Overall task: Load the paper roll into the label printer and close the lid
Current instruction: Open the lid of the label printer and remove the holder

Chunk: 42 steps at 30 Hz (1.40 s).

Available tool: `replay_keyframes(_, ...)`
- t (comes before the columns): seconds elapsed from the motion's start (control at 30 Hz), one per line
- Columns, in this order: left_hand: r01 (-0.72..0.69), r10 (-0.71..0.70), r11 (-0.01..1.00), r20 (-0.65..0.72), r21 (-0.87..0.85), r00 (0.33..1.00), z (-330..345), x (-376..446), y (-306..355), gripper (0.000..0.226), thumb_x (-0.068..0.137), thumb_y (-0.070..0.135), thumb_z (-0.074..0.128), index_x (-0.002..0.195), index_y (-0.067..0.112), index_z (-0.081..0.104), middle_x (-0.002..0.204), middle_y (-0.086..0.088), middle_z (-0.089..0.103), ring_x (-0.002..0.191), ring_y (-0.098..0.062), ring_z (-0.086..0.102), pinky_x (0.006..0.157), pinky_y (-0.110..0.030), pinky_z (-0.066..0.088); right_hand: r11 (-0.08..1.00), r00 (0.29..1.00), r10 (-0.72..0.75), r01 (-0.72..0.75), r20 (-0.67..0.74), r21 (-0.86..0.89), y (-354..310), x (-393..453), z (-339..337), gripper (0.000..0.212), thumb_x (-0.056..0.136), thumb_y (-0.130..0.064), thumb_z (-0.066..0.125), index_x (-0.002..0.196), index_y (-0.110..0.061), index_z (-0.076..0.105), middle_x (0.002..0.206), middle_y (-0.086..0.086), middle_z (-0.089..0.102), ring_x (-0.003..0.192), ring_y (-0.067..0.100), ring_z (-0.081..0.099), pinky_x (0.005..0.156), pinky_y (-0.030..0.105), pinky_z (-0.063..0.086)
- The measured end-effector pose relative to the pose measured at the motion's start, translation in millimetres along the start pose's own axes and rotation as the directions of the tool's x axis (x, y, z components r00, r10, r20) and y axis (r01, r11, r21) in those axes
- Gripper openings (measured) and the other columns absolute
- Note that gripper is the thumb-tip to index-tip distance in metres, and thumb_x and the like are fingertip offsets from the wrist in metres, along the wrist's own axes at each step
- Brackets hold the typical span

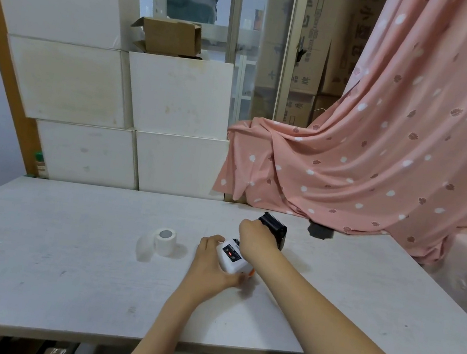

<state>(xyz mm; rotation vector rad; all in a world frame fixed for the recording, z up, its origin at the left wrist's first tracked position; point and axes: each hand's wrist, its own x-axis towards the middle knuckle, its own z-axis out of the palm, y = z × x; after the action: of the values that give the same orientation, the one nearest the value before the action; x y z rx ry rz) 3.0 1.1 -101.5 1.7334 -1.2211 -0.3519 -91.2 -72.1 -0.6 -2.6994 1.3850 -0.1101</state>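
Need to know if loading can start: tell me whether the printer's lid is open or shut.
Open. The black lid stands tipped up behind the white printer, with the right hand on it. The paper roll sits outside on the table.

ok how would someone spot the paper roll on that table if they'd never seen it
Start at the big white table. The paper roll stands upright left of the label printer, apart from both hands. It is the only small white cylinder, with a grey core on top and a loose strip trailing left.
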Motion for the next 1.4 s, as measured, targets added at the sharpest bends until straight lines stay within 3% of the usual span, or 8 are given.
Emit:
replay_keyframes(0.13,-0.013,0.013,1.0,0.002,-0.003,1.0,0.1,-0.5,0.0,0.084,0.058,0.044,0.088,0.125,0.029,0.04,0.12,0.011,0.042,0.115,-0.011,0.051,0.097,-0.029,0.048,0.998,0.998,0.068,-0.068,0.001,0.01,-2.4,8.7,2.4,0.029,0.095,0.004,0.053,0.123,0.001,0.059,0.127,0.018,0.062,0.115,0.035,0.063,0.074,0.034,0.044)
replay_keyframes(0.6,-0.016,0.016,1.0,-0.02,0.005,1.0,0.0,-0.6,2.5,0.079,0.058,0.043,0.087,0.123,0.024,0.045,0.115,0.013,0.042,0.116,-0.012,0.049,0.098,-0.033,0.048,0.99,0.988,0.138,-0.141,0.069,0.03,-0.2,16.9,7.7,0.03,0.096,0.002,0.051,0.124,0.0,0.06,0.125,0.016,0.066,0.114,0.033,0.065,0.073,0.035,0.046)
replay_keyframes(0.9,-0.003,0.002,1.0,-0.031,-0.008,1.0,0.2,-1.2,2.6,0.08,0.057,0.044,0.087,0.123,0.024,0.046,0.114,0.013,0.041,0.115,-0.012,0.049,0.098,-0.033,0.049,0.985,0.99,0.138,-0.135,-0.028,0.107,1.8,9.6,2.8,0.02,0.091,0.005,0.054,0.106,-0.005,0.063,0.115,0.015,0.068,0.107,0.034,0.067,0.068,0.032,0.043)
replay_keyframes(0.97,-0.005,0.005,1.0,-0.037,-0.005,0.999,0.8,-1.6,2.8,0.08,0.058,0.045,0.088,0.123,0.024,0.047,0.114,0.014,0.041,0.116,-0.013,0.049,0.099,-0.032,0.048,0.989,0.988,0.113,-0.102,-0.108,0.11,0.8,4.9,2.2,0.009,0.091,0.005,0.055,0.088,-0.002,0.059,0.091,0.01,0.064,0.095,0.035,0.065,0.066,0.032,0.041)
replay_keyframes(1.03,-0.015,0.015,1.0,-0.045,-0.001,0.999,0.7,-1.1,2.8,0.081,0.057,0.048,0.088,0.122,0.023,0.047,0.112,0.016,0.041,0.116,-0.013,0.049,0.099,-0.032,0.047,0.985,0.976,0.091,-0.059,-0.199,0.164,-0.6,1.0,3.4,0.033,0.092,0.003,0.054,0.066,-0.009,0.04,0.069,0.005,0.047,0.079,0.032,0.055,0.062,0.032,0.037)
replay_keyframes(1.2,-0.008,0.009,1.0,-0.06,0.017,0.998,2.4,0.2,0.0,0.083,0.055,0.049,0.088,0.122,0.022,0.047,0.114,0.013,0.042,0.116,-0.012,0.048,0.1,-0.035,0.047,0.944,0.93,0.053,0.072,-0.363,0.323,16.0,-12.4,5.5,0.027,0.09,-0.006,0.054,0.065,-0.009,0.043,0.063,0.003,0.045,0.069,0.028,0.046,0.056,0.034,0.029)
replay_keyframes(1.33,0.003,-0.001,1.0,-0.075,0.029,0.997,2.6,0.5,-0.5,0.084,0.058,0.048,0.089,0.124,0.021,0.046,0.117,0.008,0.042,0.118,-0.012,0.047,0.099,-0.027,0.044,0.953,0.938,0.067,0.04,-0.339,0.301,52.0,-27.1,10.9,0.017,0.088,-0.011,0.059,0.072,-0.007,0.059,0.067,0.006,0.055,0.071,0.03,0.055,0.058,0.033,0.036)
replay_keyframes(1.4,0.004,-0.001,0.999,-0.06,0.043,0.998,1.5,0.2,0.8,0.084,0.059,0.046,0.089,0.127,0.019,0.045,0.119,0.006,0.041,0.12,-0.013,0.045,0.1,-0.027,0.042,0.953,0.945,0.105,-0.007,-0.311,0.302,75.7,-29.0,16.3,0.024,0.087,-0.012,0.06,0.065,-0.009,0.051,0.062,0.005,0.047,0.066,0.03,0.05,0.055,0.034,0.03)
